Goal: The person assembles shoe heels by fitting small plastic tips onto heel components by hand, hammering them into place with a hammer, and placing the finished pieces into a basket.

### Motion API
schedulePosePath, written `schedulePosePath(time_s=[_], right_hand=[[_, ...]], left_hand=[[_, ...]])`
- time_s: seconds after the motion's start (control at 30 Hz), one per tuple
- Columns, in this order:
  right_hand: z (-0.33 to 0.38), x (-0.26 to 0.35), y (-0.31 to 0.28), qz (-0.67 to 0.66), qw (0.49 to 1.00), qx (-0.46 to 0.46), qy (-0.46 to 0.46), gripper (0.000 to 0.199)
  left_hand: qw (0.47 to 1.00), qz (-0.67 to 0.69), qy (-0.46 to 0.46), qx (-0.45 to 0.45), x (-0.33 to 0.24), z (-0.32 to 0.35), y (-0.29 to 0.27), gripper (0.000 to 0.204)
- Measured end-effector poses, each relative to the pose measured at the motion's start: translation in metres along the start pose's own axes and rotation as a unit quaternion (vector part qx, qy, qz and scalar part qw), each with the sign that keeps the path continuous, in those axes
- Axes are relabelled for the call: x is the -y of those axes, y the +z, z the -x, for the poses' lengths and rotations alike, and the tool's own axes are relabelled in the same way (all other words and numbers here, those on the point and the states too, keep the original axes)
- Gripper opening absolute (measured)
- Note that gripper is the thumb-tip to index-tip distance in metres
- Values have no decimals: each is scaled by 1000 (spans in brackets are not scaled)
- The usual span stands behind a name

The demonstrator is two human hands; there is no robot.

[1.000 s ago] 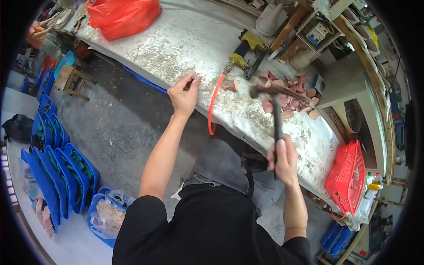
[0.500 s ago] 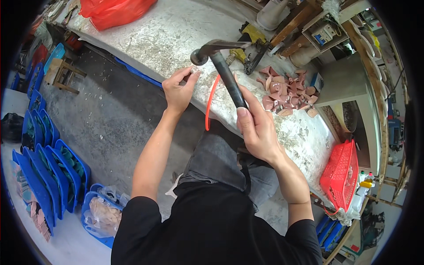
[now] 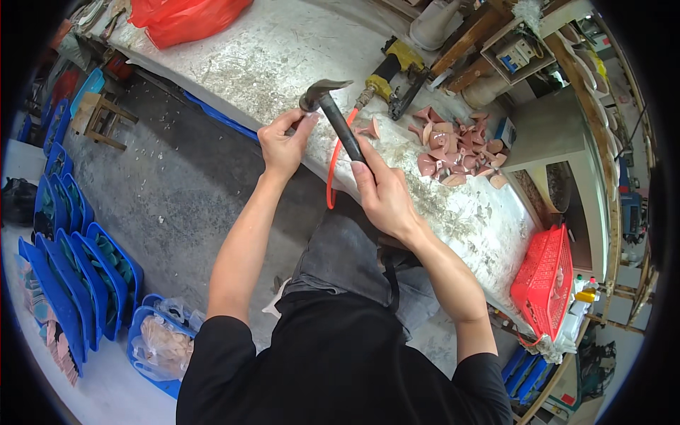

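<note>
My right hand (image 3: 388, 195) is closed round the dark handle of a claw hammer (image 3: 340, 129), which slants up and to the left. Its head is right at the fingertips of my left hand (image 3: 283, 147). That hand is closed in a pinch at the worktable's (image 3: 244, 78) near edge; whatever it pinches is hidden behind the hammer head. A single pinkish piece (image 3: 370, 128) lies on the table just beyond the handle. Farther off rests a yellow and black air tool (image 3: 398, 65) with an orange-red hose (image 3: 333, 170) that loops over the table edge.
Pinkish curved pieces (image 3: 460, 150) are heaped at the table's right. A red plastic basket (image 3: 542, 276) stands near its right end. At the back left lies a red plastic bag (image 3: 188, 18). Blue bins (image 3: 106, 283) and a wooden stool (image 3: 106, 120) stand on the left.
My right hand has moved left, bringing the hammer head down to my left fingertips. The loose pinkish piece and more of the air tool have come into sight. My left hand has barely moved.
</note>
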State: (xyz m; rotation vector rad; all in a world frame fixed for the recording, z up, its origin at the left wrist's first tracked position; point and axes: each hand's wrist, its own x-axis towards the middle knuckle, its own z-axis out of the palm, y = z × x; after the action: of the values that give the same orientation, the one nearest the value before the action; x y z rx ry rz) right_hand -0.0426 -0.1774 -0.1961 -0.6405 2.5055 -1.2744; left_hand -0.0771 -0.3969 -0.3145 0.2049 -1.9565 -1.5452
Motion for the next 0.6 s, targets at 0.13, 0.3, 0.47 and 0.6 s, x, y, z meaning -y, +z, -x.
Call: schedulePosePath(time_s=[0.13,0.3,0.47,0.6], right_hand=[[18,22,-18,-12,997,-52,-52,52],[35,40,-44,-49,992,-77,-86,54],[40,26,-27,-37,958,-176,-225,59],[2,-21,18,61,998,-10,-15,58]], left_hand=[[999,29,32,-15,3,1,3,22],[999,-18,18,41,-7,-6,-16,34],[968,-164,152,117,-5,-20,-41,45],[966,-167,176,92,-6,-12,-27,41]])
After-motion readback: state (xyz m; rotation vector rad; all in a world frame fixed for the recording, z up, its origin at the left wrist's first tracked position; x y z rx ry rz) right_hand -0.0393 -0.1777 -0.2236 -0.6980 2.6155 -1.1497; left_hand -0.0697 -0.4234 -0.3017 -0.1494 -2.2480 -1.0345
